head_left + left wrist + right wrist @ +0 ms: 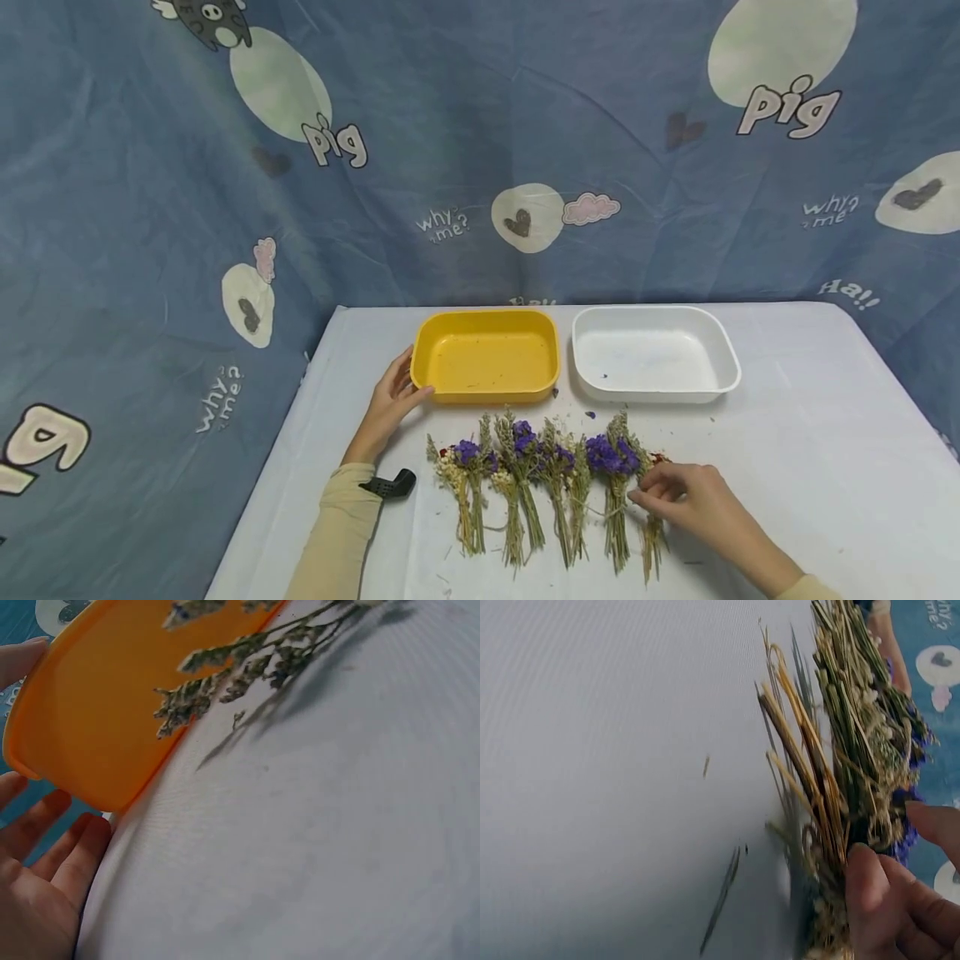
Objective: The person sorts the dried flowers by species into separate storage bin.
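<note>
My left hand (pixel 388 404) is at the left end of a yellow tray (pixel 495 398). Its thumb lies at the front corner and its fingers stand spread along the side; the left wrist view shows the tray wall (pixel 82 712) beside them. My right hand (pixel 693 496) is over the rightmost dried flower bunch (pixel 652 537), partly covering it. In the right wrist view, a gap separates the thumb and finger (pixel 868 881) near the tan stems (pixel 810 765); no firm grip shows. Just left lies a purple-flowered bunch (pixel 615 458) tied with twine.
A white tray (pixel 656 396) stands right of the yellow one. More dried bunches (pixel 521 467) lie in a row on the white tablecloth (pixel 810 433), flower heads toward the trays. Small crumbs and petals (pixel 591 414) are scattered about. A blue printed cloth (pixel 420 100) hangs behind.
</note>
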Tool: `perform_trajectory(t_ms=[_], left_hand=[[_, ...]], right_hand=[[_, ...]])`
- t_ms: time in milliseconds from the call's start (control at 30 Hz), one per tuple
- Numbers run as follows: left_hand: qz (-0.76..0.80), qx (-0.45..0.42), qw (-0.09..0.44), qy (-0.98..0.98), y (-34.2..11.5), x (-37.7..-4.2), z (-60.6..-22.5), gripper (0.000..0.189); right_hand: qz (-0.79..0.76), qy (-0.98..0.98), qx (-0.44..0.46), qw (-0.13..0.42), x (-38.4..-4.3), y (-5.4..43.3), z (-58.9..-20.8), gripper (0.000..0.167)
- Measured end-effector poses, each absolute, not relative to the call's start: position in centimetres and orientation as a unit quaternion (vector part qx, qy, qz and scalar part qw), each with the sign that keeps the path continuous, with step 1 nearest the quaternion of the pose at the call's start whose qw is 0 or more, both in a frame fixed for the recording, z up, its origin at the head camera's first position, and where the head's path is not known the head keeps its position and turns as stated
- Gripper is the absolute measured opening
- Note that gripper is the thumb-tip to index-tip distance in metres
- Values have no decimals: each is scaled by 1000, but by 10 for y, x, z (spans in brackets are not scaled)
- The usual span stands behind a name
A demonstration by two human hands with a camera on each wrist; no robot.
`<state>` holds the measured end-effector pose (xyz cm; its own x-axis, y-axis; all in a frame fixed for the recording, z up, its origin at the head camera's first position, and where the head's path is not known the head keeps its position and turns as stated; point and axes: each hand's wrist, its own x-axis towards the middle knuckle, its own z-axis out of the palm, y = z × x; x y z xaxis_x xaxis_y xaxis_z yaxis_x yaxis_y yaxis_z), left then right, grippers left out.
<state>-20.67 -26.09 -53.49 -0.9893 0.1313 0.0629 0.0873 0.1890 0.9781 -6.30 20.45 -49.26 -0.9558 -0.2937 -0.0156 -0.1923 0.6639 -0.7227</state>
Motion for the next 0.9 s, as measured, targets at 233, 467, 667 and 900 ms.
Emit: perform_trajectory(t_ms=[233,467,667,900], left_hand=[[632,62,14,772,-262,-202,-537,86],[637,69,10,768,-264,-203,-539,84],[635,72,20,769,-264,-207,-537,86],[631,68,26,773,-262,-209,-537,87]], right_hand=[[-365,919,-122,80,-64,191,-498,22],[-360,921,-122,88,-64,183,-498,15],[-370,916,-114,109,-64,183,-499,9],[-407,897,-116,129,-66,189,-502,7]])
